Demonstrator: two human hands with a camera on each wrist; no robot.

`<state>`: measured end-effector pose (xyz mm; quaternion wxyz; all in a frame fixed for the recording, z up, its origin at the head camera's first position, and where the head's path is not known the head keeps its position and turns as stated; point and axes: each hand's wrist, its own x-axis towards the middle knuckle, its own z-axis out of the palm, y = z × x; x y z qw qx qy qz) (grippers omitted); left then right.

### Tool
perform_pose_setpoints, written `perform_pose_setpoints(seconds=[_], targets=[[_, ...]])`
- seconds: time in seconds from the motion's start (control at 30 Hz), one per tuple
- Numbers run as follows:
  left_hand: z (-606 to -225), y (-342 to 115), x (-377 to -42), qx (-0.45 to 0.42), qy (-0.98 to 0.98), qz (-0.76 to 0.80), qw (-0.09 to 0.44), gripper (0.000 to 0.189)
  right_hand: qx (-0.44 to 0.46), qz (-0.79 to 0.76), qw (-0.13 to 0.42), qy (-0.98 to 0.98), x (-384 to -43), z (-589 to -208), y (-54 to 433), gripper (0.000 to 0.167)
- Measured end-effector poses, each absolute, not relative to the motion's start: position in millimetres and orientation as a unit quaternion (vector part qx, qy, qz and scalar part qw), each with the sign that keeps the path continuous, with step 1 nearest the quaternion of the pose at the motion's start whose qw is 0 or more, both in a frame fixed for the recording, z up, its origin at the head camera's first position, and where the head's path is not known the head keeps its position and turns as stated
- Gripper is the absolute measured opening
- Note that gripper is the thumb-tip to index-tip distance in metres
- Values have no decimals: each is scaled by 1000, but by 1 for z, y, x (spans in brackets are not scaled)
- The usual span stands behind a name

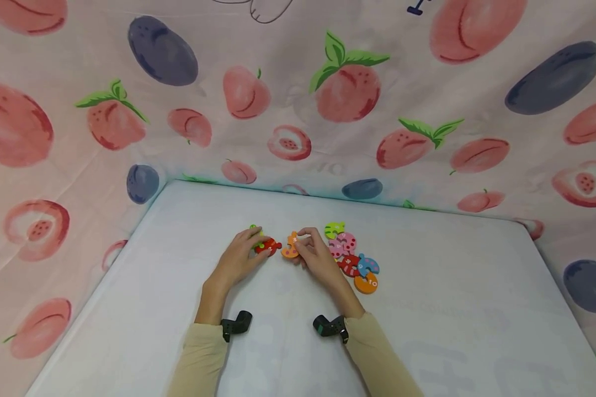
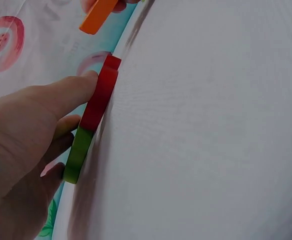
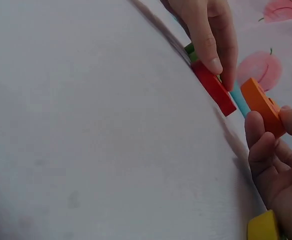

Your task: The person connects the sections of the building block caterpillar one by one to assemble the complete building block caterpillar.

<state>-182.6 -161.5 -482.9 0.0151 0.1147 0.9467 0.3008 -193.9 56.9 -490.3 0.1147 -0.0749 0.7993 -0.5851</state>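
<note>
My right hand [image 1: 319, 259] pinches an orange puzzle piece [image 1: 290, 246] between thumb and fingers, lifted off the table in the right wrist view. To its left, my left hand [image 1: 239, 255] holds a red puzzle piece [image 1: 268, 247], its thumb on the near edge. A green puzzle piece [image 2: 78, 156] touches the red one end to end, and the other left fingers lie behind it. Both these pieces lie on the white table. A small gap separates the orange piece from the red one. The left fingers partly cover the green piece in the head view.
Right of my right hand lies a cluster of puzzle pieces: a lime green one [image 1: 334, 229], pink ones [image 1: 348, 241], a red one [image 1: 349, 266], a blue one [image 1: 368, 265] and an orange one [image 1: 366, 283]. A yellow piece [image 3: 263, 227] sits beneath the right hand. Fruit-printed cloth [image 1: 288, 99] hangs behind the table.
</note>
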Motion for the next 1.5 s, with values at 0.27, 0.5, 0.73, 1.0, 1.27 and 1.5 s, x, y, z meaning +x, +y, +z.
perform_pose_setpoints(seconds=[0.27,0.5,0.73,1.0,1.27,1.5], targets=[[-486,-159,-182,149,940,305,34,40,-71,-566,95,816,-203,-493,46,24],[-489,-159,-183,156,937,312,26,40,-84,-500,79,858,-202,-495,43,28],[-489,-159,-184,161,934,317,24,41,-137,-468,88,869,-202,-495,48,47],[-490,-158,-184,156,937,310,23,41,-178,-432,45,883,-202,-501,51,54],[-488,-158,-183,158,938,307,22,42,-172,-422,40,889,-198,-500,51,54],[-486,-156,-183,152,941,302,31,42,-175,-415,20,893,-195,-501,50,54]])
